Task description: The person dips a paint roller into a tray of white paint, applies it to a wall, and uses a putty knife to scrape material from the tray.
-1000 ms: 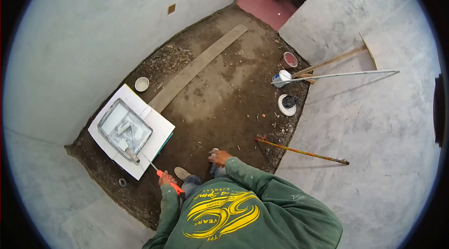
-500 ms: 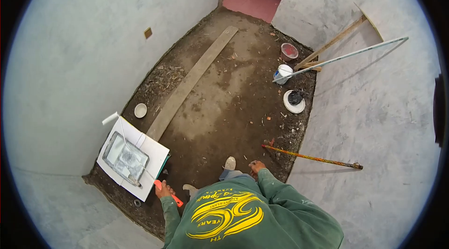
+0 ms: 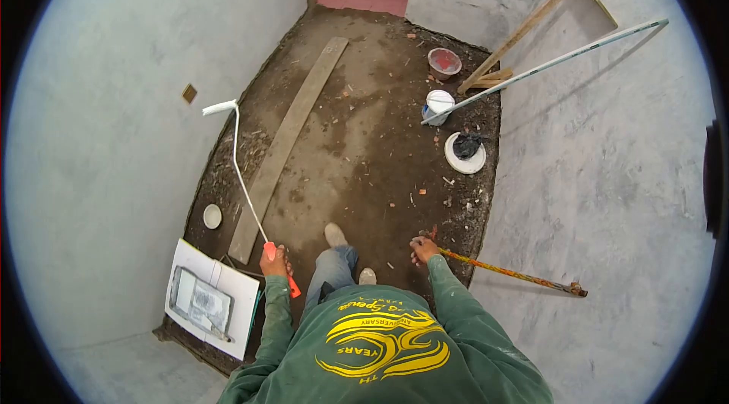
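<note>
My left hand is wrapped round the orange handle of a paint roller. The roller's long white wire frame reaches forward, and its white sleeve is up near the left wall. My right hand hangs with fingers loosely bent and a little apart; nothing shows in it. Close to that hand is the lower end of an orange and yellow pole, which leans on the right wall. To the left of my left hand, a grey paint tray sits on a white board.
A long plank lies along the dirt floor. A small white bowl is by the left wall. At right are a red-stained basin, a white bucket, a white lid with black plastic, and a long pale pole against the wall.
My left hand has lifted the roller forward, away from above the tray. One foot has stepped forward, and the view has shifted. My right hand has stayed low at my side.
</note>
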`<state>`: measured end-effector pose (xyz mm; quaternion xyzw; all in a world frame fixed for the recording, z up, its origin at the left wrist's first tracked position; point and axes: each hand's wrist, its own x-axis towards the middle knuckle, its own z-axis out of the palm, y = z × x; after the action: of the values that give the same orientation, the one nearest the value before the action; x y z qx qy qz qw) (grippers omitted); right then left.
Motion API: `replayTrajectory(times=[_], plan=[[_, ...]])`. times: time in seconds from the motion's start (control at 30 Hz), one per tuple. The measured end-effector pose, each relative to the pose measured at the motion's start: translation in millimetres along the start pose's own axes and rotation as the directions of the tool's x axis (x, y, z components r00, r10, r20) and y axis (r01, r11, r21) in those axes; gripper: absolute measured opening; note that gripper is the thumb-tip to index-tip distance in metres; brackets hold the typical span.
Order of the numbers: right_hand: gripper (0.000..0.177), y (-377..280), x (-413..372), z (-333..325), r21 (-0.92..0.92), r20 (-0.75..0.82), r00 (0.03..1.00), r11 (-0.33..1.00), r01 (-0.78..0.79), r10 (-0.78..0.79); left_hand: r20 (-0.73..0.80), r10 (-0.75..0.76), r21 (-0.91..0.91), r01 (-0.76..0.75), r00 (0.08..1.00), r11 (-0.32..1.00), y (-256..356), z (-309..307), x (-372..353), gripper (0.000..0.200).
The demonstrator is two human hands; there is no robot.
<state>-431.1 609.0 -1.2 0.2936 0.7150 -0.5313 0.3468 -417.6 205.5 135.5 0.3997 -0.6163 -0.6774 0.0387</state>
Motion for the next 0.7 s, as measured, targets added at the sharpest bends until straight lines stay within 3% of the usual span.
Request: replayTrajectory(times=[0.13,0.33,0.47,0.5,0.53,0.57,0.6,0.63,0.67,0.7], plan=[[0.038,-46,36,-25,0.073,-0.030,0.996,0.994,0.083,-0.081,0.078,-0.034,0.061,0.030,0.996,0.998,15,66,56,0.017],[0.036,-63,74,-69,0.247,-0.154,0.987,0.969,-0.011,0.051,0.179,-0.104,0.135,0.081,0.978,0.988,54,173,140,0.014],[0.033,-29,99,-99,-0.093,-0.113,0.974,0.973,-0.209,0.199,0.245,-0.150,0.155,0.114,0.958,0.981,101,247,187,0.013],[0.033,-16,99,-109,-0.094,-0.109,0.972,0.972,-0.217,0.207,0.274,-0.178,0.143,0.143,0.945,0.979,109,263,199,0.013],[0.032,-5,99,-114,-0.496,-0.104,0.989,0.867,0.043,-0.109,0.265,-0.183,0.153,0.147,0.947,0.977,116,279,212,0.013],[0.032,-5,103,-113,-0.794,0.032,0.919,0.549,0.262,-0.393,0.283,-0.199,0.160,0.159,0.938,0.974,121,296,226,0.013],[0.032,-18,104,-111,-0.786,0.035,0.919,0.557,0.267,-0.392,0.305,-0.211,0.164,0.167,0.929,0.972,128,312,238,0.013],[0.028,-34,102,-113,-0.561,-0.104,0.968,0.817,0.133,-0.229,0.307,-0.206,0.171,0.159,0.929,0.972,137,331,247,0.013],[0.025,-53,106,-117,-0.263,-0.183,0.983,0.964,-0.024,-0.025,0.306,-0.218,0.188,0.166,0.927,0.968,144,352,255,0.014],[0.025,-63,117,-116,-0.255,-0.186,0.982,0.967,-0.024,-0.024,0.306,-0.233,0.206,0.175,0.923,0.963,151,372,264,0.014]])
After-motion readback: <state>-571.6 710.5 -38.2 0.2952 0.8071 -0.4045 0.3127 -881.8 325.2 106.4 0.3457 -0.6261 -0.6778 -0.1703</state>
